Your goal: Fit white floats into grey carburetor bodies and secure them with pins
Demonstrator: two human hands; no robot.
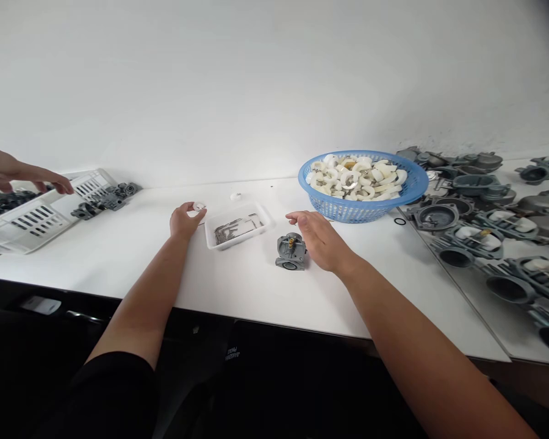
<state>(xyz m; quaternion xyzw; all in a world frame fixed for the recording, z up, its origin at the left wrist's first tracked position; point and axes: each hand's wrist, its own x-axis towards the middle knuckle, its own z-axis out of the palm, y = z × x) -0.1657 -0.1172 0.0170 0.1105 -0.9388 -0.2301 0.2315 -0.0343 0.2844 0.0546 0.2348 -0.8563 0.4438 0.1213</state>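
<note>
My left hand (pixel 185 221) rests on the white table (pixel 132 250), fingers pinched on a small white ring-shaped part (pixel 198 207) beside a shallow white tray (pixel 238 227) of thin metal pins. My right hand (pixel 318 238) hovers with fingers spread just right of a grey metal carburetor body (pixel 290 251) standing on the table; it holds nothing. A blue plastic basket (pixel 363 185) full of white curved plastic parts stands behind the right hand.
Another person's hand (pixel 18 174) reaches over a white slotted crate (pixel 41 210) holding dark metal parts at far left. Grey castings (pixel 107 200) lie beside it. Many grey metal bowls and bodies (pixel 489 225) cover the right side. A black O-ring (pixel 399 221) lies near the basket.
</note>
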